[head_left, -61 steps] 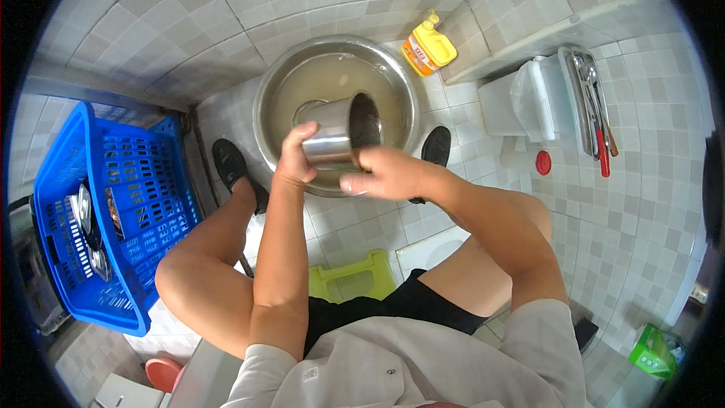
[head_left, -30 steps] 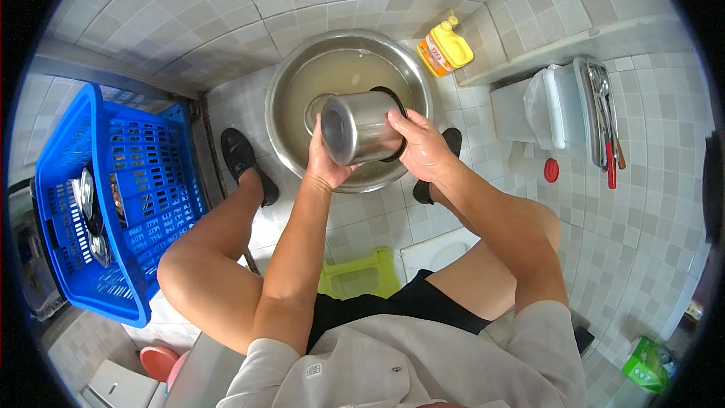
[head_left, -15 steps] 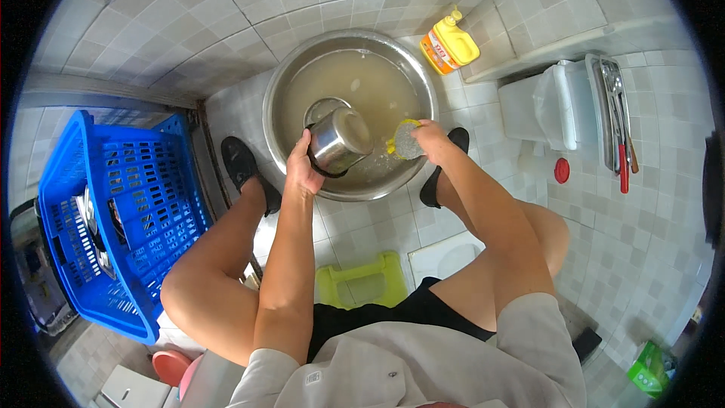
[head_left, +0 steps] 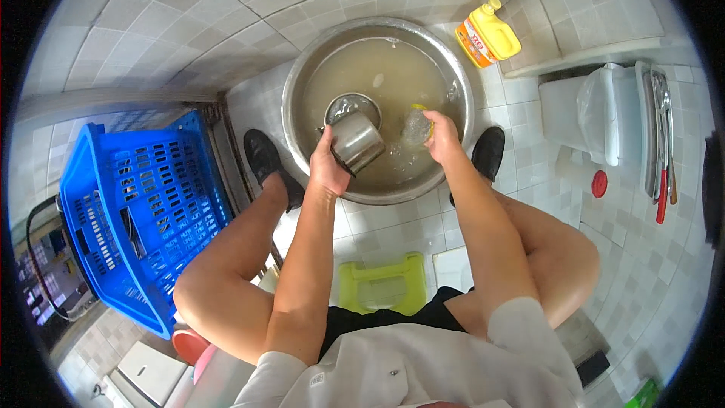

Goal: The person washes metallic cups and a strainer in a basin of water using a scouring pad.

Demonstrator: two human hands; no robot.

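Observation:
My left hand [head_left: 330, 168] is closed on a cylindrical steel cup [head_left: 359, 142], tilted on its side over the water near the basin's left side. A dark edge runs along the cup's end by my palm. In my right hand [head_left: 445, 140] is a grey scrubbing sponge [head_left: 416, 128] with a yellow edge, held at the water to the right of the cup and apart from it. Both are over a large steel basin [head_left: 293, 72] of cloudy water with some suds. Just beyond the cup a round metal dish [head_left: 353, 108] sits in the basin, partly hidden by the cup.
A yellow pump bottle [head_left: 491, 34] stands behind the basin at right. A blue plastic crate [head_left: 155, 181] is at left. Containers with long-handled utensils [head_left: 663, 136] lie at right, near a red lid [head_left: 599, 183]. A green stool [head_left: 384, 287] is between my legs.
The view has shifted, so everything lies farther right in the picture. The cup has turned; its base faced up before and now its side shows. The sponge is a little closer to the cup.

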